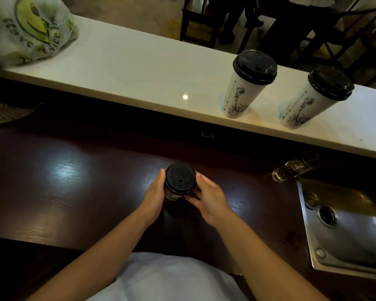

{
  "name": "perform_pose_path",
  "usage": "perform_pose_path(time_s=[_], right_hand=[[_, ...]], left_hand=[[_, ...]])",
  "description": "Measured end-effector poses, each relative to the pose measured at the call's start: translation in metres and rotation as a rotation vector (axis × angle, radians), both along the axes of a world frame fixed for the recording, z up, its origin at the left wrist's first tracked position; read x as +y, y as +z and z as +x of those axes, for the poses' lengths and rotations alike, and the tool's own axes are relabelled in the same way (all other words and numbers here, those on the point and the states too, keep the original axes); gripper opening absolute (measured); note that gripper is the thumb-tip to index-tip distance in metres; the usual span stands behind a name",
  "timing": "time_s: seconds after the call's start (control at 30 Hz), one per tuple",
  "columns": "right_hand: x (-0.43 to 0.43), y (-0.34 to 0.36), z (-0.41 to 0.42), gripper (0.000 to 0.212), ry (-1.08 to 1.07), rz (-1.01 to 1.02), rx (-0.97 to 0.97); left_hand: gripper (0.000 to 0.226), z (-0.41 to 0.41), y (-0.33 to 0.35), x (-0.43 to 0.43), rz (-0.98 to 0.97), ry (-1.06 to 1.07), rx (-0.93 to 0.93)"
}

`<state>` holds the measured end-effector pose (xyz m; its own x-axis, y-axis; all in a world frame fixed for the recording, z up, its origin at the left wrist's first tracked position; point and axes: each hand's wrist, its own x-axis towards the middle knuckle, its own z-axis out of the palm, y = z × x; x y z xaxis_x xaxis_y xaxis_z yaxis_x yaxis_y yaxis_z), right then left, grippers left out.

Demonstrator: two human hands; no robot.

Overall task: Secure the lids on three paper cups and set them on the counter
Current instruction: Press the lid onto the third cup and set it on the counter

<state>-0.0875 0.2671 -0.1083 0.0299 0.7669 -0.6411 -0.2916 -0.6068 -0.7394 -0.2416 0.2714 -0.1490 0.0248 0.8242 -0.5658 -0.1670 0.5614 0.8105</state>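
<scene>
A white paper cup with a black lid (pixel 180 179) stands on the dark wooden worktop (pixel 78 183), seen from above. My left hand (pixel 154 192) wraps its left side and my right hand (pixel 208 196) cups its right side, both touching the cup below the lid. Two more lidded white cups with a drawn figure stand upright on the raised white counter (pixel 139 68): one cup (pixel 246 83) in the middle right, the other cup (pixel 317 97) farther right.
A plastic bag (pixel 28 29) with green print lies on the counter's far left. A steel sink (pixel 345 227) is set into the worktop at right, with clear glasses (pixel 291 168) just behind it. Dark chairs and a person's legs stand beyond the counter.
</scene>
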Motion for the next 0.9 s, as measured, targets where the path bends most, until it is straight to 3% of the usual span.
perform_pose_path(time_s=[0.07, 0.23, 0.37, 0.6, 0.9], right_hand=[[-0.001, -0.001, -0.002, 0.027, -0.004, -0.009, -0.025], [-0.002, -0.002, -0.009, 0.022, 0.016, 0.034, -0.133], [-0.002, -0.005, -0.013, 0.026, 0.043, 0.115, -0.230], [-0.001, -0.021, -0.017, 0.032, 0.150, 0.238, -0.498], [0.003, -0.018, -0.012, 0.031, 0.214, 0.281, -0.558]], left_hand=[[0.073, 0.000, -0.004, -0.002, 0.007, 0.016, 0.039], [0.041, 0.004, 0.007, -0.004, 0.063, 0.066, 0.067], [0.041, 0.003, 0.007, -0.002, 0.109, 0.078, 0.085], [0.037, -0.005, 0.009, 0.003, 0.310, -0.045, 0.188], [0.035, -0.019, 0.001, 0.010, 0.504, -0.200, 0.323]])
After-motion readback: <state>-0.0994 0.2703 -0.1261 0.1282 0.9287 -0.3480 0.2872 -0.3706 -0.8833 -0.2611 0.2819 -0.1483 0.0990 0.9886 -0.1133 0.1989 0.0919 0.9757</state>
